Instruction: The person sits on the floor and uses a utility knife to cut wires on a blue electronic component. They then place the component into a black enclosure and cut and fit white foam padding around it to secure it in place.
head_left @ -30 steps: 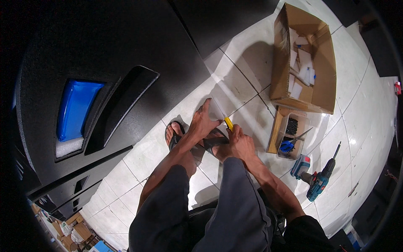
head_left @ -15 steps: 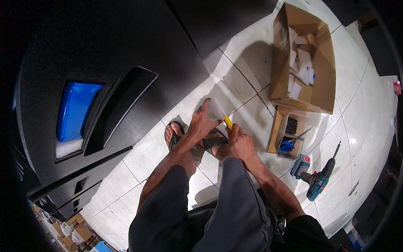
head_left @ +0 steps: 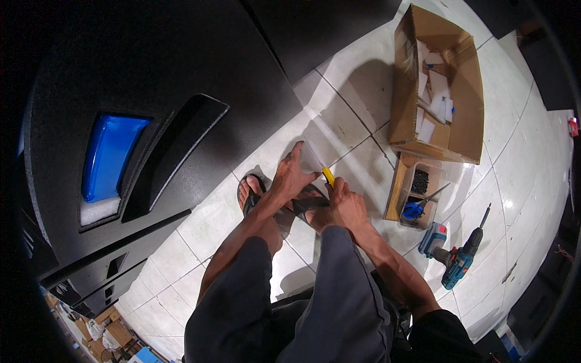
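Note:
Above the floor, between my knees and the black panel, my right hand [head_left: 349,207] is closed around a yellow-handled tool [head_left: 328,175], which looks like a cutter. Its tip points up and to the left. Just left of it is my left hand [head_left: 292,178], with its index finger pointing away and its thumb reaching toward the tool. Between that thumb and finger lies a pale, thin piece [head_left: 311,156], hard to separate from the white floor. My feet in dark sandals [head_left: 253,189] are under my hands.
Large black panel [head_left: 200,54] at left, with a blue-filled cutout [head_left: 115,157]. At right stand a cardboard box [head_left: 469,97] of white pieces, a clear tray [head_left: 433,209] with black screws and a blue-handled tool [head_left: 413,210], and a cordless drill [head_left: 458,261].
Both hands and the yellow-handled tool stay almost in place. The view has shifted very slightly; nothing is picked up or let go.

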A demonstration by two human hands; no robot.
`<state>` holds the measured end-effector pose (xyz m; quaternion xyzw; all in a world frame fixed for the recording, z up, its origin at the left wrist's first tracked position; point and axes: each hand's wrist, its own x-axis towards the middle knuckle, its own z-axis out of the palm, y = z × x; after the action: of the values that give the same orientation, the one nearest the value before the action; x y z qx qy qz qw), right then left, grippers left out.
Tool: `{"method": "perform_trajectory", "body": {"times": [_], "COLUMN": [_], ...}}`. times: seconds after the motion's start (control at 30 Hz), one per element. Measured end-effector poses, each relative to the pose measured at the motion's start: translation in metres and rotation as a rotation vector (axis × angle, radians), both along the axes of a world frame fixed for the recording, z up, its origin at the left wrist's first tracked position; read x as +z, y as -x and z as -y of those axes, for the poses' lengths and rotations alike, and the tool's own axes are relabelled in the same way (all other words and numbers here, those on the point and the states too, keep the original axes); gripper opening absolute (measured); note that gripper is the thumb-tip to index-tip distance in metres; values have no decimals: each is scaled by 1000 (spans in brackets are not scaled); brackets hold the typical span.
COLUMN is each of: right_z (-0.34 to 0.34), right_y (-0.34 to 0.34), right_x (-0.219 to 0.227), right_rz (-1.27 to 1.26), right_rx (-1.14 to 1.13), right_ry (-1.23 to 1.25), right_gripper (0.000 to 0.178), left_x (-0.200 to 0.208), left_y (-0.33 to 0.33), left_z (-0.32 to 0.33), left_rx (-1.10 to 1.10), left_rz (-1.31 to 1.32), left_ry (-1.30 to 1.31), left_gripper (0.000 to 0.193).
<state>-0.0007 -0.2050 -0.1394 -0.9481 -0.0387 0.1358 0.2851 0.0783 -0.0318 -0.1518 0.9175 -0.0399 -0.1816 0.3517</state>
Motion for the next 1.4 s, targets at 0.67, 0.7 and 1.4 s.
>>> {"method": "perform_trajectory", "body": {"times": [0.67, 0.7, 1.4], "right_z": [-6, -5, 8], "right_y": [-5, -5, 6], "right_x": [2, 1, 11], "right_rz": [39, 49, -98], "right_rx": [49, 52, 100], "right_ry": [131, 125, 162], "right_gripper": [26, 26, 21], "left_x": [9, 13, 14], "left_y": [-2, -3, -8], "left_z": [2, 3, 3], "left_rx": [-6, 10, -81], "left_rz": [-87, -139, -84], "left_ry": [-34, -33, -143], "left_gripper": [94, 94, 90]}}
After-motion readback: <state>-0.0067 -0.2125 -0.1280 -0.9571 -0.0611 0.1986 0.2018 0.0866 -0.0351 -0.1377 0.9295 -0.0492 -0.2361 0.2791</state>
